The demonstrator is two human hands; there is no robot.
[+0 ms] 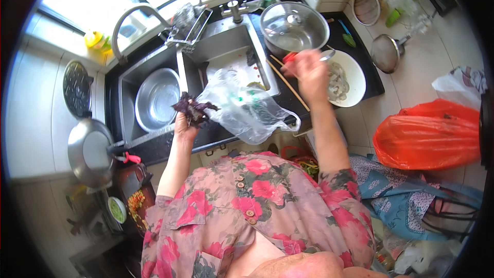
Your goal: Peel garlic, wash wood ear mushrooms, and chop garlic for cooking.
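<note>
My left hand (185,125) grips a bunch of dark purple leaves (195,109), probably perilla, at the front edge of the double sink (276,88). My right hand (308,71) is motion-blurred above the counter, between a lidded steel pot (295,27) and a white bowl (357,81). A small red thing (289,57) shows at its fingertips; whether they hold it, I cannot tell. Greyish peeled shrimp (338,85) lie in the bowl, and a metal spoon (327,55) shows near its rim. A clear plastic bag (254,117) drapes over the sink's front edge between my hands.
A steel basin (158,98) sits in the left sink bowl. Two chopsticks (287,83) lie right of the sink. Both a curved faucet (133,7) and a mixer tap (234,9) stand behind. At left are a steel wok (92,154) and chopped peppers (136,204); a red bag (428,137) hangs right.
</note>
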